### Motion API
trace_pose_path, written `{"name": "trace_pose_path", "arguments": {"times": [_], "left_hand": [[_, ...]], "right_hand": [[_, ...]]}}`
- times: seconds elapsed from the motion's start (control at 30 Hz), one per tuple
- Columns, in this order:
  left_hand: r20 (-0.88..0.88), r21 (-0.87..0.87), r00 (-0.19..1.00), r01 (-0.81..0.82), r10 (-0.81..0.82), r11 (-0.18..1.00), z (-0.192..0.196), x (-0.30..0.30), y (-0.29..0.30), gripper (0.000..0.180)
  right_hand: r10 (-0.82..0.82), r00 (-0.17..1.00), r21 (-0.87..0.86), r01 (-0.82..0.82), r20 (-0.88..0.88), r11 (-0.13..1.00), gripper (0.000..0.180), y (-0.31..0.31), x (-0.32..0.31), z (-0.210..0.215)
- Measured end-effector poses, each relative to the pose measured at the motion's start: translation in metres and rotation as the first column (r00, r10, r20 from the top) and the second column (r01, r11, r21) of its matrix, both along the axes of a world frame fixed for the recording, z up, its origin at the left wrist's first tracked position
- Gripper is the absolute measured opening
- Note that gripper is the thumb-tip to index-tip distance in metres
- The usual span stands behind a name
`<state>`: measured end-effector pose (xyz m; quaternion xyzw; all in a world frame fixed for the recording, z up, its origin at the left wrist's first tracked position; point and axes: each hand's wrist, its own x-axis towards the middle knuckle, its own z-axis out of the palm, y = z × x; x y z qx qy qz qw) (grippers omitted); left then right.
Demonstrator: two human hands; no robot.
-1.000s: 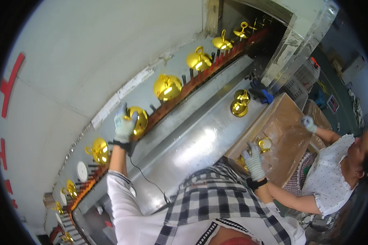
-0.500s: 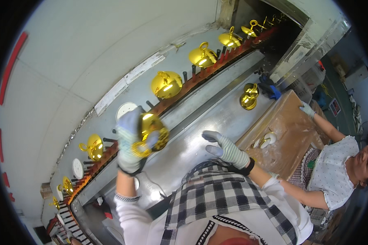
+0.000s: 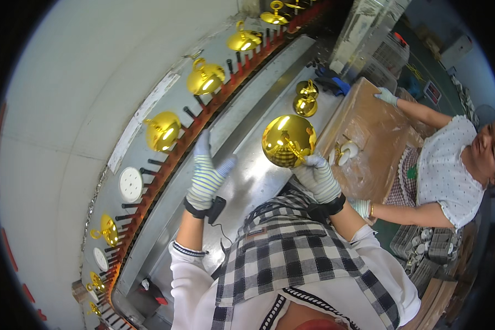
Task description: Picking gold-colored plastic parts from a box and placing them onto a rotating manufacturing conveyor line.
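Observation:
My right hand (image 3: 320, 179), in a striped knit glove, grips a shiny gold domed lid (image 3: 287, 140) by the ring on it. The lid is held above the metal worktop, its round mirror-like face upward. My left hand (image 3: 204, 179), gloved alike and with a dark band at the wrist, is open and holds nothing. It hovers beside the line of upright pegs (image 3: 190, 114). Nearest to it on that line are another gold ringed lid (image 3: 163, 132) and a white round disc with small holes (image 3: 131, 184).
More gold lids (image 3: 203, 77) stand along the curved peg line. Two gold pieces (image 3: 306, 104) rest at the worktop's far end. At right, a co-worker (image 3: 440, 159) touches a plastic-lined carton (image 3: 368, 132) with several white and gold parts inside. Grey crates (image 3: 432, 242) stand lower right.
The gold lid has passed from my left hand to my right and moved rightward, away from the pegs. My left hand has opened. The whole view has turned to the right.

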<state>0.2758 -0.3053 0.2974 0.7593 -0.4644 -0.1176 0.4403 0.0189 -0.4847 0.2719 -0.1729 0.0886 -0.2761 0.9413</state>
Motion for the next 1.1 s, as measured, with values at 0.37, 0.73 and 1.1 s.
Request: {"name": "trace_pose_path", "arguments": {"times": [0.37, 0.73, 1.1], "left_hand": [[0.294, -0.094, 0.888, -0.343, 0.355, 0.935, 0.004, 0.164, -0.108, 0.098], [-0.316, 0.068, 0.811, -0.499, 0.493, 0.864, -0.018, 0.293, 0.011, 0.068], [-0.186, 0.059, 0.839, -0.510, 0.512, 0.858, -0.004, 0.233, 0.005, 0.089]], "right_hand": [[-0.148, 0.986, -0.055, 0.144, -0.077, 0.988, 0.072, -0.023, -0.058, 0.001], [-0.138, 0.989, -0.027, 0.137, -0.056, 0.990, 0.075, -0.069, -0.082, -0.017], [-0.357, 0.772, 0.244, 0.540, -0.526, 0.806, 0.056, -0.175, -0.262, -0.208]]}}
